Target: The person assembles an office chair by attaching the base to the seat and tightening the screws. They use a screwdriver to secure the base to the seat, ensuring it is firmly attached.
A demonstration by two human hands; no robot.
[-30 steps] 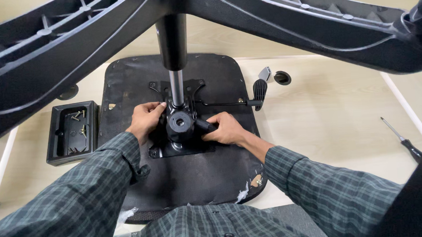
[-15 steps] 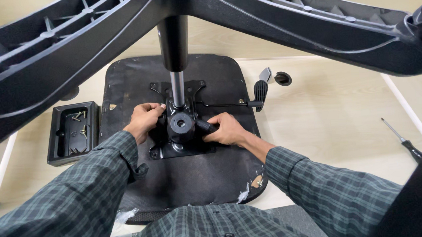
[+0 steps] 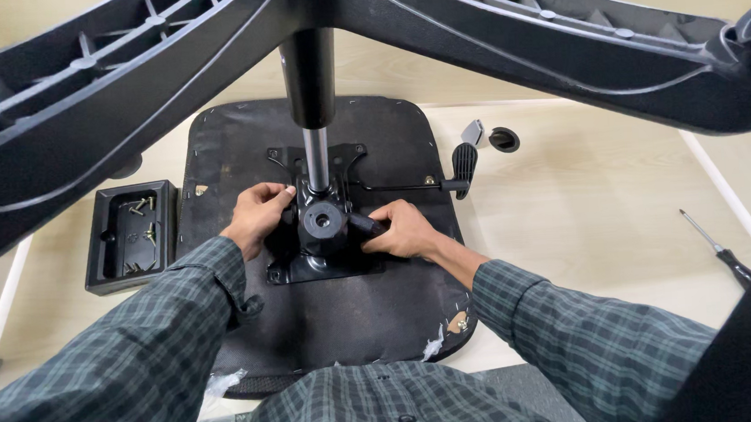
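1. On the desk, seat underside: a black upturned pad, with the black mechanism plate bolted at its middle, directly ahead of me.
2. Left hand: fingers curled closed on the plate's left edge, touching it.
3. Right hand: fingers wrapped shut round the knob stub on the plate's right side.
4. Gas column: rises from the plate's hub between both hands, long axis upright, running away from me; both hands sit about equally near it.
5. Star base: black spokes spread overhead, crowding the far view.
6. Lever: runs rightward to a ribbed paddle.
7. Screw tray: black, left of the seat.
8. Screwdriver: far right, well apart.
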